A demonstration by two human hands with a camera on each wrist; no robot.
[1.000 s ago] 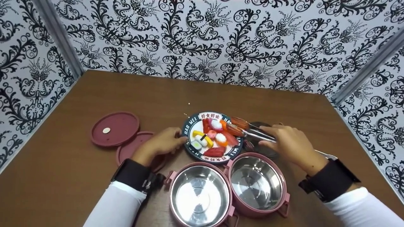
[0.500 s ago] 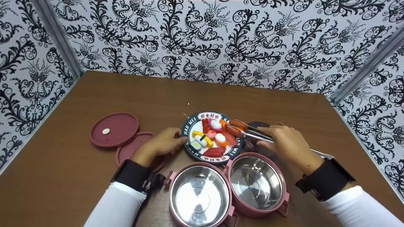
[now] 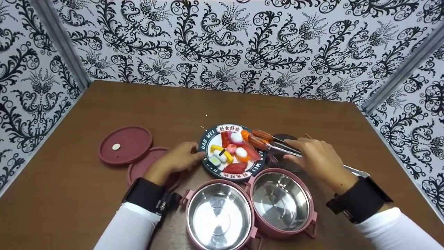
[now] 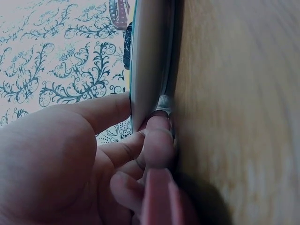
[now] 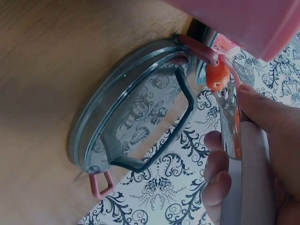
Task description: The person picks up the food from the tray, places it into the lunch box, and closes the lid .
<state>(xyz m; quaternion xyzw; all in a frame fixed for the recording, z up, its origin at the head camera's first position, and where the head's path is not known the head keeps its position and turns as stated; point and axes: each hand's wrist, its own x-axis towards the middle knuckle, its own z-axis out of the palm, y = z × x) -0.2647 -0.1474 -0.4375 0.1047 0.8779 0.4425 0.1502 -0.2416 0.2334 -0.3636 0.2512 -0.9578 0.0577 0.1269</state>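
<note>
In the head view, my left hand [image 3: 178, 158] is at the left rim of a round plate [image 3: 204, 143] with a dark lettered border. The left wrist view shows the thumb on the plate's upper side [image 4: 147, 56] and fingers under its edge. Toy sushi pieces, including a red slice [image 3: 235, 168] and a yellow-topped piece [image 3: 222, 152], lie on the plate. My right hand [image 3: 317, 159] grips metal tongs [image 3: 285, 148] with reddish-brown tips, held over the plate's right side. An orange piece [image 5: 217, 77] shows between the tong tips in the right wrist view.
Two pink steel-lined pots [image 3: 189, 215] [image 3: 308, 189] stand in front of the plate. A glass lid [image 5: 136, 108] with a dark handle lies right of the plate, partly behind my right hand. Two dark pink round lids [image 3: 133, 142] [image 3: 145, 163] overlap at left. Patterned walls enclose the table.
The tong tips have shifted slightly at the plate's right side, and more orange shows between them. My left hand stays at the plate rim. The view has tilted a little.
</note>
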